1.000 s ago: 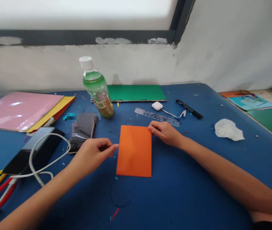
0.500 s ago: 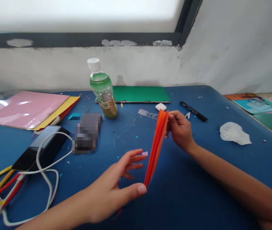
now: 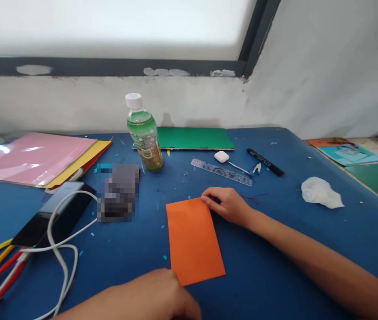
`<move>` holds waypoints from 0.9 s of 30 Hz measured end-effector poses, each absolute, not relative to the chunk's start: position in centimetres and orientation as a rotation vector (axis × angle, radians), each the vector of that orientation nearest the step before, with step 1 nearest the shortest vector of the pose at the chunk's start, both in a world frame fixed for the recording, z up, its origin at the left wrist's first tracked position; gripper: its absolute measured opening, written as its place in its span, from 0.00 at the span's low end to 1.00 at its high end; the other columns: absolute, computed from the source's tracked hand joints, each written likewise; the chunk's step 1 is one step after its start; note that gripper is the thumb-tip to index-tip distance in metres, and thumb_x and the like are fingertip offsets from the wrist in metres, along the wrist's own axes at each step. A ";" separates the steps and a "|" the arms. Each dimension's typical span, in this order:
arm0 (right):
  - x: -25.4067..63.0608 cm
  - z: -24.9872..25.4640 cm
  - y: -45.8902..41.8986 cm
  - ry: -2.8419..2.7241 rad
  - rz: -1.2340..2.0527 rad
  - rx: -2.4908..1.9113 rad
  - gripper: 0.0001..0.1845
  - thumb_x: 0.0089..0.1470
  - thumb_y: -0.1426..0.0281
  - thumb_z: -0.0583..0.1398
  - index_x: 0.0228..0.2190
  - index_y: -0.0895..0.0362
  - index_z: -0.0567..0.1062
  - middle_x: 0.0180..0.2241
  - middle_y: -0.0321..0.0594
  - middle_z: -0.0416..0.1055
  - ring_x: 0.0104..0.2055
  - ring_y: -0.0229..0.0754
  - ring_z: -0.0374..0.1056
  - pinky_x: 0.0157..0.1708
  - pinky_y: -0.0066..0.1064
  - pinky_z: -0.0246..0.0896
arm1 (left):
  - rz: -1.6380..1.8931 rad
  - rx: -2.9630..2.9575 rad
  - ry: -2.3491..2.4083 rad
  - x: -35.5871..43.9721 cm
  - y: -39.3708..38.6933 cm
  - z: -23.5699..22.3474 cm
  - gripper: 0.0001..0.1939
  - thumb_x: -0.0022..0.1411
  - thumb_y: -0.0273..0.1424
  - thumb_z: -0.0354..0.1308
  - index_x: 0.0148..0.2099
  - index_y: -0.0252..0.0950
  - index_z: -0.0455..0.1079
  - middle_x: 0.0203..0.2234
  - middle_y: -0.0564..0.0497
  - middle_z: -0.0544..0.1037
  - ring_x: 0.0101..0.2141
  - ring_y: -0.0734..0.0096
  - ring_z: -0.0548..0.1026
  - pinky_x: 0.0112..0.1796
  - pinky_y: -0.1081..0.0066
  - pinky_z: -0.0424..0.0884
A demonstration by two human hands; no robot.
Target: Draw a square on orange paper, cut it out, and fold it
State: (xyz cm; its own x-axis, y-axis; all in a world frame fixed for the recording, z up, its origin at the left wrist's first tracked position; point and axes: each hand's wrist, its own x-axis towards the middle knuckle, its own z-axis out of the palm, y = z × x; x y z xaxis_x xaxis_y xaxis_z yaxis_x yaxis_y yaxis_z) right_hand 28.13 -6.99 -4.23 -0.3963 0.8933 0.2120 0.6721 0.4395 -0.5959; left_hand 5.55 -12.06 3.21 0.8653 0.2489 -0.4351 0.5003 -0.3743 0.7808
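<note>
An orange folded sheet of paper (image 3: 194, 240) lies flat on the blue table (image 3: 275, 249). My right hand (image 3: 227, 204) pinches the sheet's far right corner, fingers curled. My left hand (image 3: 162, 295) rests at the sheet's near left corner at the bottom of the view, its fingers mostly hidden under the palm and the frame edge.
Beyond the paper lie a clear ruler (image 3: 221, 171), a white earbud case (image 3: 221, 156), a black marker (image 3: 265, 162) and a green board (image 3: 194, 138). A drink bottle (image 3: 144, 135) stands behind. Pink and yellow sheets (image 3: 32, 158), a dark device with white cable (image 3: 54, 213) are at left; crumpled tissue (image 3: 320, 192) at right.
The orange sheet was lifted on edge between both hands half a second ago; now it lies flat again, turned over and nearer to me. My left hand has dropped to its near corner.
</note>
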 end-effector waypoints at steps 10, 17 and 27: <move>34.4 -4.0 -3.2 -2.150 0.260 -1.782 0.24 0.50 0.64 0.60 0.48 0.59 0.65 0.47 0.51 0.65 0.49 0.54 0.62 0.48 0.46 0.57 | -0.027 2.713 0.582 5.0 -10.5 -1.4 0.29 0.59 0.42 0.52 0.59 0.34 0.56 0.60 0.42 0.56 0.58 0.53 0.54 0.56 0.51 0.51; 36.6 -4.7 -1.8 -2.133 0.425 -1.864 0.23 0.47 0.69 0.61 0.47 0.57 0.66 0.41 0.46 0.67 0.43 0.47 0.66 0.43 0.39 0.63 | -0.253 2.556 0.654 5.4 -10.9 -1.1 0.49 0.47 0.46 0.60 0.65 0.35 0.42 0.62 0.43 0.43 0.61 0.49 0.42 0.56 0.43 0.36; 35.7 -3.1 -2.9 -2.204 0.502 -1.829 0.24 0.47 0.71 0.60 0.47 0.58 0.64 0.36 0.42 0.68 0.34 0.41 0.68 0.32 0.30 0.63 | -0.287 2.569 1.094 7.5 -12.2 -1.9 0.46 0.53 0.55 0.49 0.65 0.33 0.42 0.62 0.40 0.42 0.60 0.44 0.41 0.54 0.41 0.42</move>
State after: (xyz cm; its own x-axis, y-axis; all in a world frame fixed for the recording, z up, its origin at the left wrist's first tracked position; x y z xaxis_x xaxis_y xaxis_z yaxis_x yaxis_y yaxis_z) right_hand 35.74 -2.87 -3.07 -0.1923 0.9806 -0.0386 0.9005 0.1607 -0.4041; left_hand 7.53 -12.20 -1.88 0.6841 0.6602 -0.3100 0.7274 -0.6492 0.2225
